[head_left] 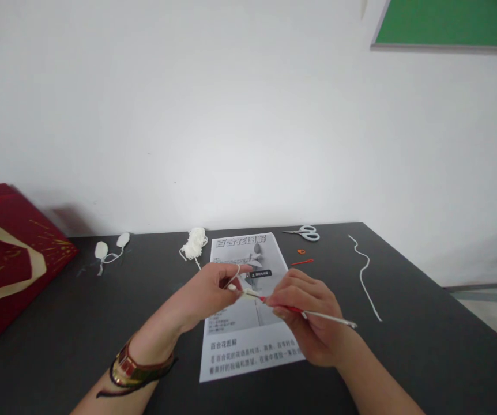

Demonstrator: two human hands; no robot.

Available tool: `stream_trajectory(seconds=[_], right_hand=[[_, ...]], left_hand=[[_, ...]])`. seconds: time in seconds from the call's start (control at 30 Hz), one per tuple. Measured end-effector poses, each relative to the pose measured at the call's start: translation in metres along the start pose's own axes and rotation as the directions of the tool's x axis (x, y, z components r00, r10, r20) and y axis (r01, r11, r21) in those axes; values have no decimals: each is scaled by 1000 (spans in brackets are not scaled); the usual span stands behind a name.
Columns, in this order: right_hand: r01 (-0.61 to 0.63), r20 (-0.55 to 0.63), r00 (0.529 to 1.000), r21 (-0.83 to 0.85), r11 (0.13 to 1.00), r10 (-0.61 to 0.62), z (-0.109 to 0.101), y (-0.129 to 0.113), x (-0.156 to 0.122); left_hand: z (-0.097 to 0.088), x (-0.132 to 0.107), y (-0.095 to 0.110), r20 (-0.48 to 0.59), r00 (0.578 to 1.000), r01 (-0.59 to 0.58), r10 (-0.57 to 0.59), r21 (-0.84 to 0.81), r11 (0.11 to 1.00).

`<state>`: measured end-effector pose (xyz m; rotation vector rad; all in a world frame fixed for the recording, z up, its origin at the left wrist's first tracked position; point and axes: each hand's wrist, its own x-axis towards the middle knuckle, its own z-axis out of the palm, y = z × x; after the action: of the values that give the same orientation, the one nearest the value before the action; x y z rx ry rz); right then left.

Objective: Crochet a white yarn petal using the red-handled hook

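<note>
My right hand (307, 311) is closed around a crochet hook (330, 319) with a red grip and a pale shaft. Its tip reaches left to a small white piece of crochet (248, 293), pinched between my left thumb and fingers. A strand of white yarn loops over the raised index finger of my left hand (216, 285). Behind that hand lies the white yarn skein (195, 242), a strand running from it toward my fingers. Under both hands is a printed pattern sheet (231, 346) with a flower picture; the hands cover part of it. Fingers hide some of the stitches.
Scissors (307, 233), an orange stitch marker (301, 251) and a red needle (302, 262) lie beyond the sheet. To the right is a loose white yarn piece (365, 268). Two joined white crocheted pieces (101, 249) rest at left, near a red gift bag (10, 253). A wall (248, 127) stands behind.
</note>
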<state>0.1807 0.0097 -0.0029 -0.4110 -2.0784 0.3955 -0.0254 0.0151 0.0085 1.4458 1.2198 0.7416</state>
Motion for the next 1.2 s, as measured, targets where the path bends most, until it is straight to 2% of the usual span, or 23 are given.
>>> stream_trajectory(seconds=[0.13, 0.2, 0.3, 0.4, 0.5, 0.63, 0.73, 0.8, 0.93, 1.03, 1.13, 1.2], right_hand=[[164, -22, 986, -104, 981, -168, 8, 3, -4], [208, -7, 977, -180, 961, -213, 11, 5, -5], [241, 19, 969, -287, 927, -246, 15, 8, -6], [277, 48, 959, -348, 896, -278, 17, 12, -8], [302, 68, 951, -398, 866, -301, 19, 17, -12], [332, 100, 940, -480, 812, -325, 22, 20, -14], [338, 111, 937, -525, 781, -331, 24, 20, -15], [337, 110, 937, -534, 776, -331, 25, 20, -15], [286, 66, 954, -487, 825, -292, 26, 22, -14], [195, -47, 972, -390, 900, -231, 27, 23, -12], [37, -210, 973, -288, 957, -101, 23, 22, -8], [-4, -237, 970, -218, 976, -49, 19, 22, -6]], left_hand=[[0, 2, -1, -89, 995, 17, -37, -217, 976], [2, 3, -1, -138, 989, 16, -60, -302, 953], [5, 5, 0, -203, 977, -3, -71, -346, 938], [6, 7, 0, -304, 952, -53, -40, -294, 954], [7, 9, -5, -434, 900, -111, 45, -129, 985], [6, 12, -13, -522, 843, -121, 128, 48, 992], [8, 12, -15, -570, 804, -154, 168, 74, 985], [9, 12, -14, -591, 790, -189, 164, 19, 982], [16, 7, -9, -590, 801, -230, 102, -147, 962], [22, 4, -6, -528, 840, -244, 126, -159, 957], [21, 2, -3, -405, 898, -258, 172, -169, 951], [12, 1, -1, -239, 957, -221, 165, -233, 947]])
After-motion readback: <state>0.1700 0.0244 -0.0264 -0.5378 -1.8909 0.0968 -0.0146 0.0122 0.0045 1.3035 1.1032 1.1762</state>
